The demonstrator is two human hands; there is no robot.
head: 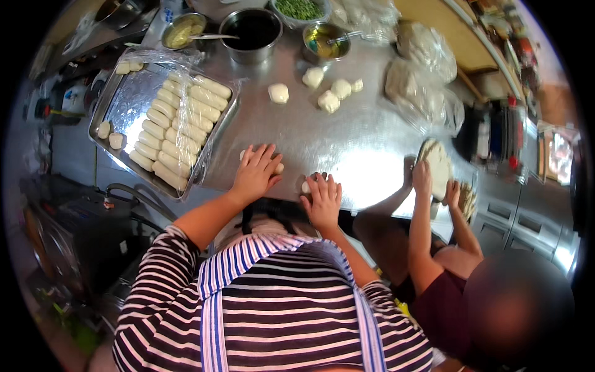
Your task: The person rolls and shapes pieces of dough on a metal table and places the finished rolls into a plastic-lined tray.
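My left hand (254, 171) lies palm down over a piece of pale dough (279, 169), whose ends show at either side of the fingers. To its right, my right hand (324, 197) rests flat on another dough piece (306, 188), mostly hidden under the palm. Both hands have their fingers apart, near the front edge of a steel worktable (288, 125). Beyond them sit several loose dough lumps, including a separate one (278, 93) and a clustered one (328, 102). On the left, a metal tray (122, 93) holds rows of dough rolls (179, 146), partly under plastic film (183, 107).
Along the back stand a bowl of yellowish paste (183, 32), a steel pot of dark contents (251, 35), chopped greens (300, 8) and a bowl of oil (325, 44). Plastic bags (418, 88) lie at right. A co-worker's hands (422, 179) hold a dough-covered board (437, 167).
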